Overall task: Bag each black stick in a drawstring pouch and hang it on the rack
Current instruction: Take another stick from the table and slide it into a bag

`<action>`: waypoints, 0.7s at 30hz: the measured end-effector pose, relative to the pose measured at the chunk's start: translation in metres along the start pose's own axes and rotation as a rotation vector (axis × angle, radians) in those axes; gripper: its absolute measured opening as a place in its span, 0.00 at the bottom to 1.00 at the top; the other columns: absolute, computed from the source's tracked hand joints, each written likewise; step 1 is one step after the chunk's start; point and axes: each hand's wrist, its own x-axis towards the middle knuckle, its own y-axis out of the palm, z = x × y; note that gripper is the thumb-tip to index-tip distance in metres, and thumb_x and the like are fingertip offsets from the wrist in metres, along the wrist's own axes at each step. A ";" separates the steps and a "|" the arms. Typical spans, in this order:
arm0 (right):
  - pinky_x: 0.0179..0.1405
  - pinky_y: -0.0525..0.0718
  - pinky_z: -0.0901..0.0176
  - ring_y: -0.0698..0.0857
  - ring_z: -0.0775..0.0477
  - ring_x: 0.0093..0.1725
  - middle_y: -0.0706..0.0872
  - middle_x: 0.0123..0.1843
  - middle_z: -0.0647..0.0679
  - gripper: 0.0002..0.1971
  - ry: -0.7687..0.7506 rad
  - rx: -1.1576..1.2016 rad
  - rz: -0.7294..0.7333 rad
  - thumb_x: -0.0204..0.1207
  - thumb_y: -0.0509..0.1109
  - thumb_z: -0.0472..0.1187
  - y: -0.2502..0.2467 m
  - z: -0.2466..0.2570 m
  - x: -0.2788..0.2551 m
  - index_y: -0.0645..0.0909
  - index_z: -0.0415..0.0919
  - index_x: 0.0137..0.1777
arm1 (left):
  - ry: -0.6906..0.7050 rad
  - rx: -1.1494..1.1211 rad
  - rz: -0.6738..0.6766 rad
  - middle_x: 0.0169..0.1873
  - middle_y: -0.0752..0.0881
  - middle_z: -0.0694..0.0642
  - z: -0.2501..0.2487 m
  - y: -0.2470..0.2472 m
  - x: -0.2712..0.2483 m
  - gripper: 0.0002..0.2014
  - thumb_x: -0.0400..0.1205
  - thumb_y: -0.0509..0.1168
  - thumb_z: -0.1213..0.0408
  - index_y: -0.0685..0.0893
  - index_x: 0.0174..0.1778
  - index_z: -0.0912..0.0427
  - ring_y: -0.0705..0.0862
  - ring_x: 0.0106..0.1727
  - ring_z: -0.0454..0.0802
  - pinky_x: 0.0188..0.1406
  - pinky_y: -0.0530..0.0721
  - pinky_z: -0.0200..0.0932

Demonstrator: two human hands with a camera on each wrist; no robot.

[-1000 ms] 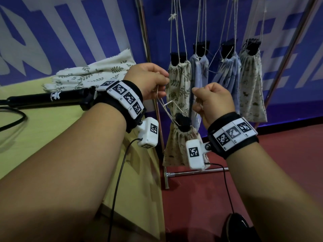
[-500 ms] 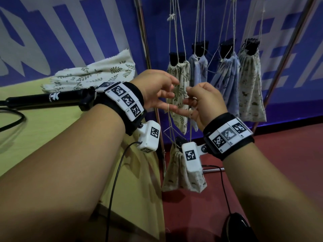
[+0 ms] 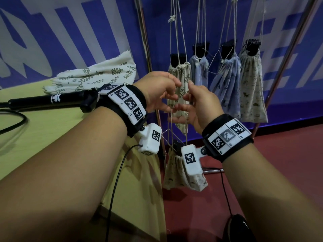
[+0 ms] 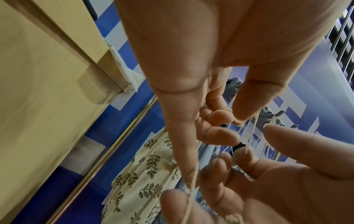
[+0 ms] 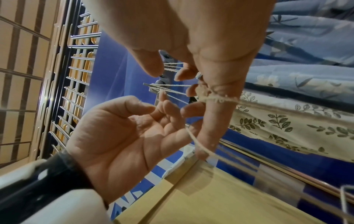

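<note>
The drawstring pouch (image 3: 176, 173) with its black stick (image 3: 176, 146) poking from the gathered mouth hung low beside the table (image 3: 35, 137) edge, dangling on its cord (image 3: 172, 126) beneath both hands; a second earlier it had sat higher, just under two closed fists that pulled the cord apart, so it had dropped as the fists loosened. On the table, at the left, lay another black stick (image 3: 47, 100) and a folded leaf-print cloth (image 3: 97, 75), both untouched across the frames. The left hand (image 3: 157, 93) had gone from a fist to loosely spread fingers, the cord running across its lowest finger, with thumb and forefinger close together; whether they pinched a strand I cannot tell. The right hand (image 3: 201, 105) had likewise opened out, and the cord's knotted end was looped round its little finger (image 5: 210, 121). Further right, four bagged pouches (image 3: 251, 81) hung on the rack (image 3: 286, 55), unchanged. I judge the cinching done, and the hands were now spreading the loop to lift it onto a hook
</note>
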 end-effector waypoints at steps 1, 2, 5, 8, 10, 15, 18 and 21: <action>0.46 0.92 0.25 0.84 0.39 0.44 0.76 0.55 0.42 0.13 -0.003 0.009 0.004 0.91 0.67 0.50 0.000 0.000 0.000 0.76 0.41 0.63 | 0.002 0.003 -0.001 0.43 0.80 0.58 0.000 0.000 0.001 0.18 0.77 0.56 0.82 0.87 0.48 0.60 0.85 0.46 0.54 0.43 0.91 0.62; 0.44 0.92 0.33 0.83 0.41 0.41 0.77 0.54 0.42 0.12 -0.008 0.022 0.004 0.91 0.67 0.50 0.000 -0.001 0.000 0.76 0.41 0.62 | 0.004 0.003 0.000 0.42 0.80 0.58 0.000 0.000 0.001 0.18 0.77 0.56 0.82 0.87 0.48 0.60 0.85 0.45 0.54 0.44 0.91 0.62; 0.34 0.83 0.50 0.79 0.48 0.33 0.78 0.47 0.46 0.11 -0.006 0.068 0.010 0.92 0.66 0.48 0.001 -0.002 0.000 0.75 0.41 0.62 | 0.000 0.006 -0.012 0.38 0.81 0.56 0.002 0.000 0.004 0.18 0.78 0.54 0.83 0.85 0.48 0.61 0.84 0.41 0.52 0.51 0.91 0.66; 0.29 0.70 0.59 0.74 0.51 0.30 0.78 0.40 0.47 0.07 -0.013 0.123 0.055 0.91 0.65 0.43 0.002 0.001 -0.001 0.73 0.41 0.62 | -0.026 0.032 0.002 0.34 0.83 0.54 0.006 0.002 0.005 0.20 0.78 0.53 0.87 0.83 0.49 0.61 0.84 0.38 0.49 0.51 0.91 0.59; 0.30 0.65 0.59 0.73 0.52 0.30 0.78 0.40 0.47 0.05 -0.023 0.133 0.080 0.91 0.65 0.41 0.001 0.003 -0.002 0.74 0.41 0.54 | -0.057 0.031 0.015 0.35 0.85 0.55 0.008 0.003 0.008 0.20 0.78 0.52 0.89 0.81 0.53 0.62 0.84 0.38 0.48 0.45 0.89 0.53; 0.26 0.66 0.62 0.72 0.50 0.30 0.77 0.39 0.48 0.08 -0.030 0.212 0.087 0.88 0.67 0.38 -0.002 0.007 -0.005 0.75 0.43 0.47 | -0.162 -0.013 0.135 0.51 0.88 0.66 0.016 0.003 0.014 0.21 0.76 0.55 0.93 0.78 0.58 0.67 0.92 0.51 0.58 0.59 0.89 0.55; 0.28 0.71 0.61 0.73 0.51 0.29 0.77 0.40 0.47 0.07 -0.058 0.268 0.110 0.88 0.67 0.38 -0.001 0.010 -0.006 0.75 0.42 0.46 | -0.172 -0.006 0.312 0.39 0.87 0.53 0.020 0.006 0.011 0.23 0.75 0.53 0.95 0.81 0.54 0.66 0.89 0.36 0.44 0.62 0.85 0.51; 0.28 0.77 0.59 0.76 0.52 0.29 0.78 0.42 0.46 0.07 -0.085 0.283 0.151 0.88 0.66 0.39 0.000 0.012 -0.009 0.76 0.42 0.48 | -0.149 0.028 0.451 0.36 0.80 0.46 0.024 0.004 0.013 0.28 0.73 0.53 0.97 0.80 0.46 0.57 0.81 0.32 0.38 0.53 0.71 0.44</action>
